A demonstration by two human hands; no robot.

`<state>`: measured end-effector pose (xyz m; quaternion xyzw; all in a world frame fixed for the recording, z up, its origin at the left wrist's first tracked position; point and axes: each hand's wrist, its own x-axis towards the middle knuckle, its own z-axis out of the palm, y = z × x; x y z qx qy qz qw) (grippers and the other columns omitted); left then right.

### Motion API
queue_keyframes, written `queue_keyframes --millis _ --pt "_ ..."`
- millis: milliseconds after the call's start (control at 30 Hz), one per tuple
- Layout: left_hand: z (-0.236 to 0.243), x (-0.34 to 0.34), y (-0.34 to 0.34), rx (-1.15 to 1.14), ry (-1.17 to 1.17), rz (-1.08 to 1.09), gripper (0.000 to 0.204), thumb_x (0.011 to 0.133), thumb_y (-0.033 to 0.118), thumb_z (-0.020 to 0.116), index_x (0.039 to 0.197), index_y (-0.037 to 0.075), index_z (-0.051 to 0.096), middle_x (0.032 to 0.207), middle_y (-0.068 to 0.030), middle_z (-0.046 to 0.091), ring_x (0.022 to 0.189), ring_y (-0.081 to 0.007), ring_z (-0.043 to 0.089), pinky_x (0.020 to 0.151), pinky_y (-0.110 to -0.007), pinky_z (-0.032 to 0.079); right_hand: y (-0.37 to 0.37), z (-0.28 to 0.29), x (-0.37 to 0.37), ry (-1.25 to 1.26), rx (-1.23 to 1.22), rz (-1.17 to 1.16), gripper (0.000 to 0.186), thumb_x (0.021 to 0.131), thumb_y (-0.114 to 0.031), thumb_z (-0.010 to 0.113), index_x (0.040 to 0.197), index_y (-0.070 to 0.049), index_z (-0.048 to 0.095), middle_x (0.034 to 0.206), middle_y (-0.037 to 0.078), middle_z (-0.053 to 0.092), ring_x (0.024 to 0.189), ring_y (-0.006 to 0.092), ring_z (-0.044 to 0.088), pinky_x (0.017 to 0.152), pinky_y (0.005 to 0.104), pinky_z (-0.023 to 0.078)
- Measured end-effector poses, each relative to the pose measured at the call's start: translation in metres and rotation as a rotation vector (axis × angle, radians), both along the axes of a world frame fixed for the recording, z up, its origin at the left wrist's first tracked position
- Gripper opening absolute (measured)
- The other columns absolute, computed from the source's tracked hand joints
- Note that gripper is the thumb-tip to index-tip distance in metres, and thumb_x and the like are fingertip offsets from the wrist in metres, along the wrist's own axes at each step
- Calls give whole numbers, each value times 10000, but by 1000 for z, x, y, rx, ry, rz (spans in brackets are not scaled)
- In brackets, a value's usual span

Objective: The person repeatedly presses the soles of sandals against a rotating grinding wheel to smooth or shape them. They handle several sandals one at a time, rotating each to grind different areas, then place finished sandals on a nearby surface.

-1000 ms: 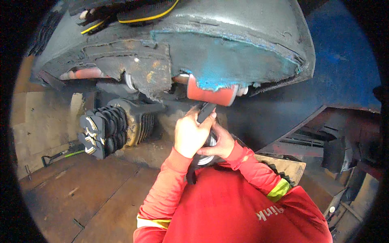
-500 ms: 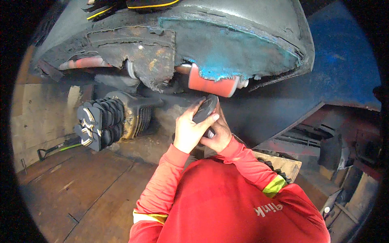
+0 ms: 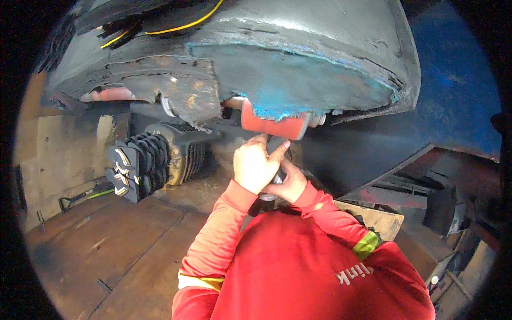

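Left hand (image 3: 250,166) and right hand (image 3: 290,184) grip seemingly a sole (image 3: 275,143); hood (image 3: 314,77) overhangs roller (image 3: 274,125), flip-flops (image 3: 126,176) leftward

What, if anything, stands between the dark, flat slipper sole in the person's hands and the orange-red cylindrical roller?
Nothing visible: the sole, held in the left hand and right hand, sits directly below the roller in view; contact is unclear. The blue-stained grey hood overlaps only the roller's upper part.
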<state>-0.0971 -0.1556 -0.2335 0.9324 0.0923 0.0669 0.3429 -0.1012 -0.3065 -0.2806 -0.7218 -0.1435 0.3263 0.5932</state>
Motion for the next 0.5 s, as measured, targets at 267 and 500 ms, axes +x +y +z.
queue_keyframes --millis 267,500 --pt "10 -17 -4 -212 -112 98 489 875 388 760 1095 -46 713 994 -241 730 907 -385 725 767 -426 575 -8 3 1 -404 -18 112 774 714 -247 873 1365 2 536 1377 244 559 1286 412 551 1092 439 438" --pt "35 -27 3 -256 -85 134 440 863 375 761 1123 22 729 1016 -190 745 916 -346 734 795 -398 574 6 24 -17 -166 1 89 806 740 -204 877 1403 16 474 1382 183 565 1310 317 542 1100 419 431"
